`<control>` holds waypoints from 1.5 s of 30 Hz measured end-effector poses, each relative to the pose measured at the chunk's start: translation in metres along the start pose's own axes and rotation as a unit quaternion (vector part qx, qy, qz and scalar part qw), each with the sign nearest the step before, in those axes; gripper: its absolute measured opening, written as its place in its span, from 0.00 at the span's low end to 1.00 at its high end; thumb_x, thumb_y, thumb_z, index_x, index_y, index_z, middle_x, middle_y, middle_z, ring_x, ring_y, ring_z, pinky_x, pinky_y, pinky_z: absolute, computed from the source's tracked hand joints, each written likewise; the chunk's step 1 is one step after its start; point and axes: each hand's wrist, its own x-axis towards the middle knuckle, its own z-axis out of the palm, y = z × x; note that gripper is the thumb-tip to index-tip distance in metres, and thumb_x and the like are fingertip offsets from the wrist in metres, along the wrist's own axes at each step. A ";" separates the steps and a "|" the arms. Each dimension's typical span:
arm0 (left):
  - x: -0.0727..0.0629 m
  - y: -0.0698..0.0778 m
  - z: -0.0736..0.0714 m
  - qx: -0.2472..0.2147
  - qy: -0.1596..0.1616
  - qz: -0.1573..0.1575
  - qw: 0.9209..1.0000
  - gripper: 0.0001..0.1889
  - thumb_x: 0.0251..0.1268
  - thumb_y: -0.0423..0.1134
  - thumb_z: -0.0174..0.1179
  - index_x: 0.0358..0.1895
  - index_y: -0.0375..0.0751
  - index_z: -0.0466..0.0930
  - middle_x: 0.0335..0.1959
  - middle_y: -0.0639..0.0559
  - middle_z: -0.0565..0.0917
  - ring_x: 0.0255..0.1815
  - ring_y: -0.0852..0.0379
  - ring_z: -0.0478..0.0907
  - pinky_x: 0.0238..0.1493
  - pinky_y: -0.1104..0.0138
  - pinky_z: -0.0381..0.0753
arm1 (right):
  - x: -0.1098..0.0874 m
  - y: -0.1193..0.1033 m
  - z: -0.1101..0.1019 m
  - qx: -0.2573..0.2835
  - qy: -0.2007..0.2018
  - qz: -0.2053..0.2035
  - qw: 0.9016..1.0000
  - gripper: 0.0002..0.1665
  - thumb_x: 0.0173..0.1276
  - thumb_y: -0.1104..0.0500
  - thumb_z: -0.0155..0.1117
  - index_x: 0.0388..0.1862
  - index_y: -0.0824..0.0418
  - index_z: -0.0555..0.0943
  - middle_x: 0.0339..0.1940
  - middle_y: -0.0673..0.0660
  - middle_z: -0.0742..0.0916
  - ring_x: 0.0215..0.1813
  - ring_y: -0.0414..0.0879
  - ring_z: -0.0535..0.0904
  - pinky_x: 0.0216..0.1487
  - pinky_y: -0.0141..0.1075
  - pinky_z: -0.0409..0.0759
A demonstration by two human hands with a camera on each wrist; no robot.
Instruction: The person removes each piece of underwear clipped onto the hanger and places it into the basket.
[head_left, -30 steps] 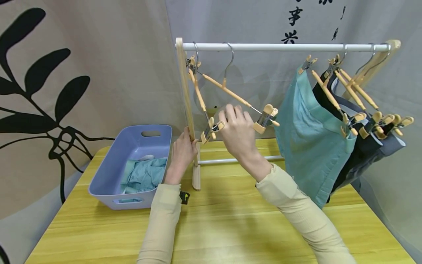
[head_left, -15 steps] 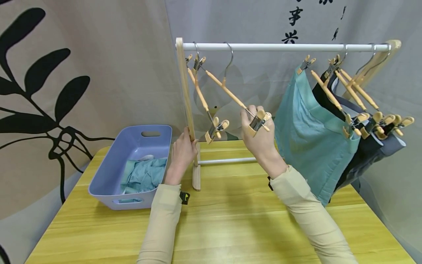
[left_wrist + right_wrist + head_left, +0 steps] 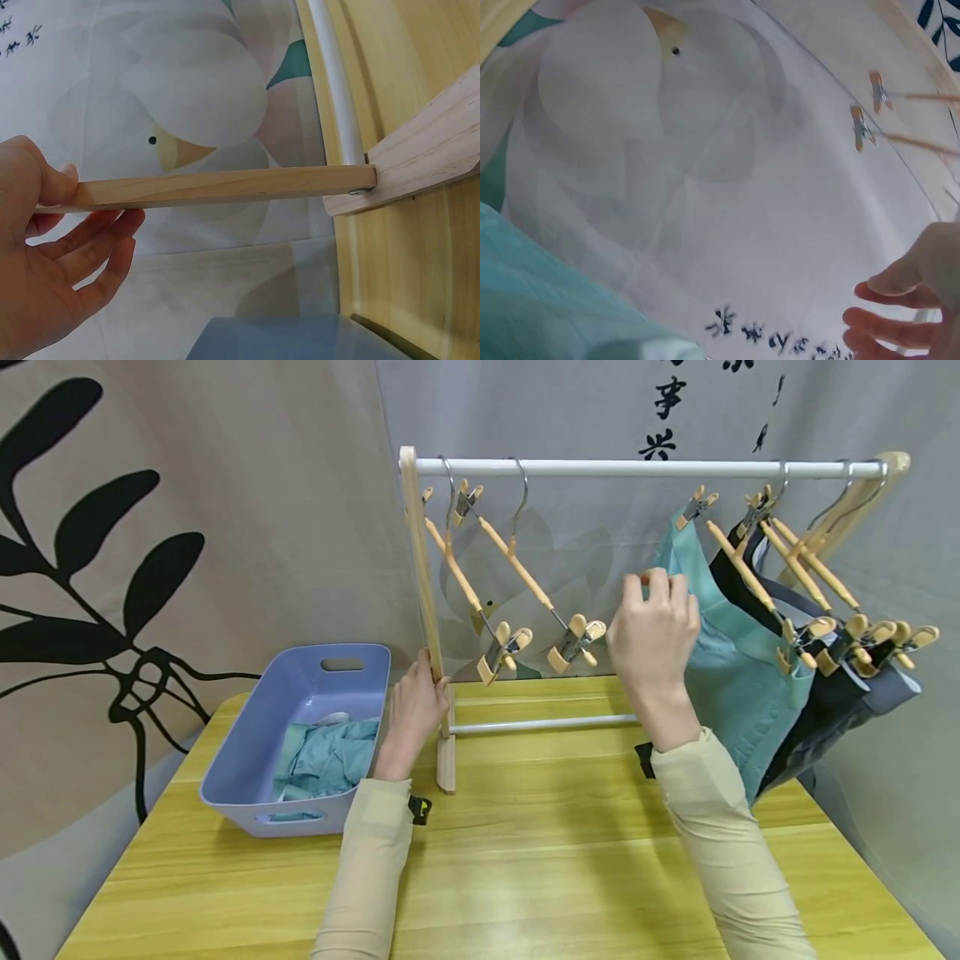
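Note:
My left hand (image 3: 415,703) holds the left wooden post (image 3: 424,577) of a small clothes rack; in the left wrist view the thumb is on one side of the post (image 3: 225,186) and fingers are on the other. My right hand (image 3: 654,647) is raised beside the teal shorts (image 3: 731,643), partly covering them. Its fingers (image 3: 870,322) are bent loosely, with nothing seen between them. To its left hang two bare clip hangers, a nearer one (image 3: 517,564) and one by the post (image 3: 453,564). The teal shorts hang from clips on another hanger (image 3: 738,564).
Dark garments (image 3: 847,681) hang behind the teal shorts at the rack's right end. A white rail (image 3: 637,467) runs across the top. Left of the rack, a blue basket (image 3: 247,727) with folded teal cloth (image 3: 337,756) stands on the wooden table (image 3: 510,877).
My right hand has moved right, away from the nearer bare hanger to the teal shorts. Both bare hangers have swung a little. My left hand has stayed on the post.

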 end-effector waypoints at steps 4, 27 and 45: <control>0.000 -0.001 0.001 0.002 0.002 0.001 1.000 0.22 0.66 0.36 0.57 0.59 0.29 0.65 0.35 0.36 0.80 0.31 0.35 0.81 0.30 0.49 0.79 | 0.010 0.006 -0.011 0.000 0.010 0.029 1.000 0.20 0.72 0.67 0.40 0.41 0.72 0.82 0.42 0.69 0.82 0.41 0.65 0.73 0.39 0.53 0.74; 0.001 0.001 0.000 0.000 -0.018 -0.014 1.000 0.24 0.68 0.37 0.55 0.62 0.29 0.63 0.39 0.36 0.80 0.34 0.36 0.81 0.33 0.51 0.80 | 0.070 0.030 -0.050 -0.180 -0.358 0.266 0.876 0.31 0.71 0.66 0.37 0.71 0.78 0.51 0.72 0.76 0.60 0.70 0.71 0.58 0.67 0.56 0.63; -0.003 0.002 -0.002 0.000 -0.005 -0.009 1.000 0.23 0.67 0.37 0.55 0.61 0.28 0.64 0.36 0.36 0.80 0.33 0.36 0.81 0.32 0.51 0.80 | 0.070 0.061 -0.041 -0.152 -0.348 0.288 0.879 0.25 0.60 0.71 0.45 0.57 0.74 0.73 0.49 0.73 0.79 0.41 0.63 0.75 0.29 0.47 0.69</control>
